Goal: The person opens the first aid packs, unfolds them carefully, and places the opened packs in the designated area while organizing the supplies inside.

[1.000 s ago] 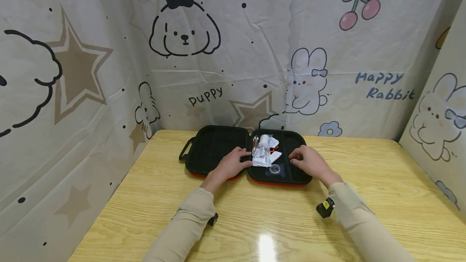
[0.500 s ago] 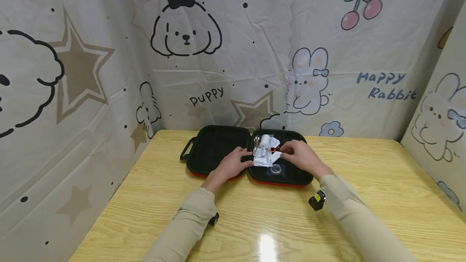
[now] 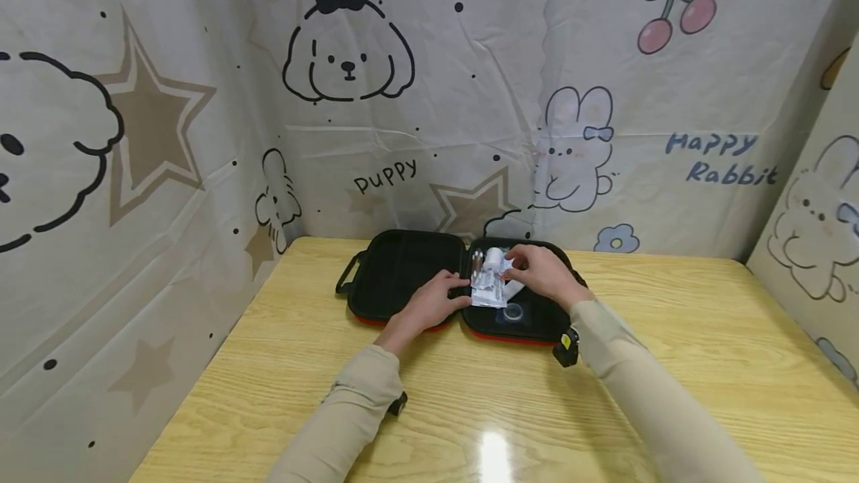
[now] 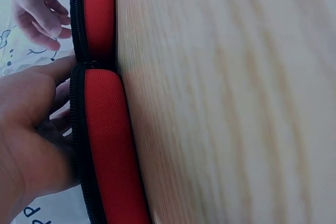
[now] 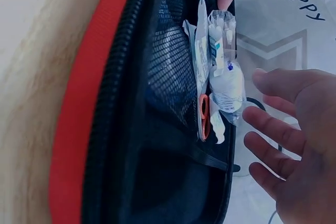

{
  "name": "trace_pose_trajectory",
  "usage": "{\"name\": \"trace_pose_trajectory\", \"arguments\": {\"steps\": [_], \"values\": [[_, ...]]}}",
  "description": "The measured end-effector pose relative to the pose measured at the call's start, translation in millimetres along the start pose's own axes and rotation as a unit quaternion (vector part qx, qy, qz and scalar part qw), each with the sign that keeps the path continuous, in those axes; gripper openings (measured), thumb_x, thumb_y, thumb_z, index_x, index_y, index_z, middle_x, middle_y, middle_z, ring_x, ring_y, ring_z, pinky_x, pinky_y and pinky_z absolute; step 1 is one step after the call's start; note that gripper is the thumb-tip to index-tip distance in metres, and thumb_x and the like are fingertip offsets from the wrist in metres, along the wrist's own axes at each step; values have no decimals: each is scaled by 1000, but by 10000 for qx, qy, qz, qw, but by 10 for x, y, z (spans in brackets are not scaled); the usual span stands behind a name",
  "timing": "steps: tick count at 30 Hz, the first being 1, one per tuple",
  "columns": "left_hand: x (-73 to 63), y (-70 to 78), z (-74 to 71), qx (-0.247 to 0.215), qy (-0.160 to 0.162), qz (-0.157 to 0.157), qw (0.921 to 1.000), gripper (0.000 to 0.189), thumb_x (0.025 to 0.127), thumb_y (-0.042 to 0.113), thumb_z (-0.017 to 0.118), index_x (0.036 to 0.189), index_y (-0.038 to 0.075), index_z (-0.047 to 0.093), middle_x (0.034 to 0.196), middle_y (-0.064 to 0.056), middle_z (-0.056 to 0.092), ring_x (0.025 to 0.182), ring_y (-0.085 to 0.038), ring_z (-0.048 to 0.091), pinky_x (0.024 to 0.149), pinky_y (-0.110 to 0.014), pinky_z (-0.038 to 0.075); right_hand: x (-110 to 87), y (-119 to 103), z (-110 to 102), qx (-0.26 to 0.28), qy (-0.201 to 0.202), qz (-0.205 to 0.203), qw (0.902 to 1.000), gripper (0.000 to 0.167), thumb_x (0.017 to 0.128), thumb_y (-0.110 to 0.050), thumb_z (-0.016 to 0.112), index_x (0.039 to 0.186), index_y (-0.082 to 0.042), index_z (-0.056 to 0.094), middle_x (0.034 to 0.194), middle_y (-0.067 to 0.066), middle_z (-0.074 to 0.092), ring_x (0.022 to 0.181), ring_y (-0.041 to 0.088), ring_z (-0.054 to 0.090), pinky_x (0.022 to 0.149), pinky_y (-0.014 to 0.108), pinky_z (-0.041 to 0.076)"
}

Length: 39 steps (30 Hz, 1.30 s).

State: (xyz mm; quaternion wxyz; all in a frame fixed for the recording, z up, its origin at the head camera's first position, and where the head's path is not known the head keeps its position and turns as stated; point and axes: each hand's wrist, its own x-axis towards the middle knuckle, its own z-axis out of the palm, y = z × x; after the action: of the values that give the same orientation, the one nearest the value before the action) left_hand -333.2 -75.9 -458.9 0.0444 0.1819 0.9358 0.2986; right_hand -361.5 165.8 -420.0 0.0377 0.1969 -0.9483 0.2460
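Case [image 3: 403, 282]: one, unfolded on the worktop [image 3: 463, 401]. Contents, right half: packets [image 3: 488, 297], bagged roll [image 5: 227, 85], orange loops [image 5: 204, 115]. My left hand [image 3: 427, 304]: fingers loosely extended by the packets, holding nothing I can see. My right hand [image 5: 294, 135]: fingers parted, empty. Risk: a fingertip catching the loops could drag the packets askew. Right wrist view adds, over head view: gap between fingers and roll; mesh pocket [image 5: 168, 61].

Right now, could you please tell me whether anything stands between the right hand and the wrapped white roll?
Nothing visible does: in the right wrist view, only a bare gap shows between the right hand and the wrapped white roll. The flat packet lies beyond the roll.
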Motion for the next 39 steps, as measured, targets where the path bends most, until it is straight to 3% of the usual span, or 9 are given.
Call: {"name": "trace_pose_trajectory", "arguments": {"steps": [7, 14, 21, 29, 39], "values": [[0, -2, -7, 64, 3, -12, 10000, 47, 98, 38, 62, 140, 19, 59, 148, -10, 49, 135, -27, 49, 109, -44, 41, 137, 34, 78, 172, -142, 226, 9995, 39, 89, -23, 70, 124, -6, 66, 111, 18, 68, 95, 30, 65, 81, 45, 52], [-11, 13, -6, 65, -6, -69, 10000, 46, 98, 38, 62, 140, 19, 59, 147, -9, 49, 133, -27, 50, 109, -44, 42, 205, 78, 159, 308, -378, 506, 9975, 52, 90, -27, 69, 137, -8, 58, 125, 23, 63, 108, 37, 62, 90, 52, 49], [-19, 23, -15, 35, 3, -55, 10000, 46, 98, 37, 61, 140, 18, 59, 147, -10, 49, 132, -26, 51, 109, -43, 42, 255, 87, 239, 172, -385, 749, 9963, 52, 92, -30, 67, 140, -12, 55, 124, 19, 65, 110, 37, 62, 97, 58, 43], [-12, 32, -23, 71, -11, -76, 9999, 47, 98, 37, 62, 141, 19, 58, 147, -9, 49, 134, -26, 49, 110, -42, 41, 274, 57, 280, 135, 104, 849, 9962, 38, 89, -20, 69, 125, -9, 65, 108, 13, 73, 97, 30, 68, 90, 49, 46], [-14, 15, -20, 9, -30, -38, 10000, 47, 98, 36, 61, 142, 19, 57, 149, -9, 48, 137, -27, 47, 110, -43, 41, 224, 68, 204, 261, 546, 788, 9951, 37, 90, -20, 70, 125, -7, 66, 108, 13, 73, 95, 29, 68, 84, 46, 51]]}}
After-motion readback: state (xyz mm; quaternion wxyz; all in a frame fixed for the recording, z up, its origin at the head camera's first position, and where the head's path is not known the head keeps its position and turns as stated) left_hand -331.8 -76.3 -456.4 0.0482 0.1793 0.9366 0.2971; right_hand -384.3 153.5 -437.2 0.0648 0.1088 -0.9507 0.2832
